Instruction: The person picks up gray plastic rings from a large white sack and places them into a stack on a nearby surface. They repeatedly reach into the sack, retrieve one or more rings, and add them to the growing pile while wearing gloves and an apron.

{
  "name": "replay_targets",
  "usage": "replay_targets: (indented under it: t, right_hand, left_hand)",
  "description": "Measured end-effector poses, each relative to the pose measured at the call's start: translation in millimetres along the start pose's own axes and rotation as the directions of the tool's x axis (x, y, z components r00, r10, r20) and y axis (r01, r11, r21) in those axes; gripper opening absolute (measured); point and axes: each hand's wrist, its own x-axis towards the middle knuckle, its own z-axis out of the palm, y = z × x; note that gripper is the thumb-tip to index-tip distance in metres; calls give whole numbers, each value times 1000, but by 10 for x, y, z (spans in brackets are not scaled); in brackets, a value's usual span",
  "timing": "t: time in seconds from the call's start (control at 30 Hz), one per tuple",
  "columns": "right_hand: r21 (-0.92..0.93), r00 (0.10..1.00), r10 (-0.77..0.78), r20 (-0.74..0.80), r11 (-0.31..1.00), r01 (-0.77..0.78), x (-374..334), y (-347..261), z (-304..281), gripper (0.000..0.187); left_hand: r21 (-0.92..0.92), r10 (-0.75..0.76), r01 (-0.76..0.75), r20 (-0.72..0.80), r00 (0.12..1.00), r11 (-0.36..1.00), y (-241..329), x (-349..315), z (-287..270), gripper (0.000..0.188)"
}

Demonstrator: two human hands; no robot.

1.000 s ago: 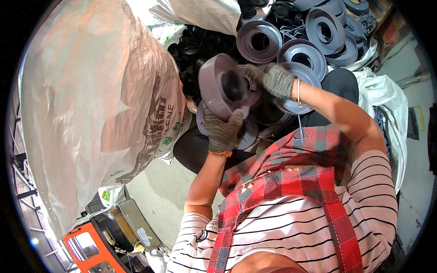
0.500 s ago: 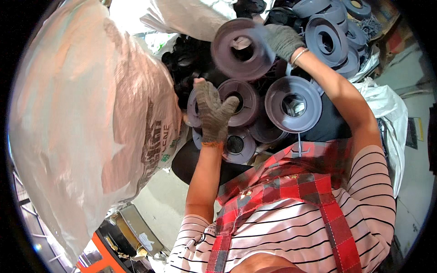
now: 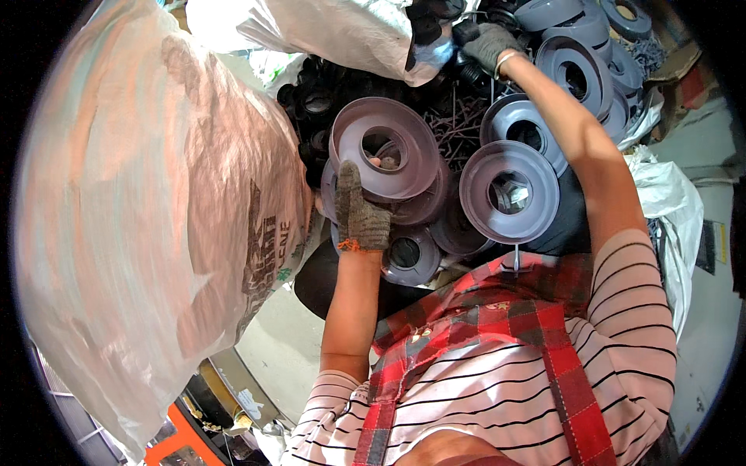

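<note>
A wide grey plastic ring (image 3: 423, 159) with a raised rim and a round central hole is tilted up before me. At its lower left edge my left hand (image 3: 364, 217), in a grey knit glove, grips it with the thumb on its face; the other fingers are mostly hidden behind it. My right hand (image 3: 491, 48), gloved too, reaches far to the back, its fingers curled at a small black plastic part (image 3: 466, 33) in the pile. Beneath and beside the held ring lie more grey rings, among them a lighter ring (image 3: 474, 198) standing before my apron.
A big white woven sack (image 3: 155, 217) bulges along the left. Another white sack (image 3: 334, 35) overhangs the back. Black plastic parts (image 3: 317, 101) and thin grey sticks (image 3: 457, 132) fill the middle; stacked grey rings (image 3: 575, 74) stand at the back right. An orange frame (image 3: 183, 439) shows at lower left.
The wide grey ring has come down and nearer, from my right hand into my left. My right hand has let it go and moved farther back to the black parts.
</note>
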Motion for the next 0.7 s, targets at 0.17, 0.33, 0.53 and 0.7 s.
replay_targets:
  t: [0.17,0.33,0.53,0.7]
  right_hand:
    - [113,872,-448,-200,873,474,-1065,-914,-161,52]
    - [357,854,-520,20,802,480,-1851,-1291,-397,52]
    - [64,890,-445,101,895,441,-2193,-1665,-638,79]
    - [-56,718,-692,72,716,696,-2344,-1616,-531,75]
  left_hand:
    - [-26,-35,36,33,999,999,-33,-136,187,49]
    - [-24,-57,63,187,981,998,-55,-462,383,52]
    - [288,20,-83,213,977,954,96,-855,265,47]
    - [327,-89,-5,271,958,945,283,-991,190,50]
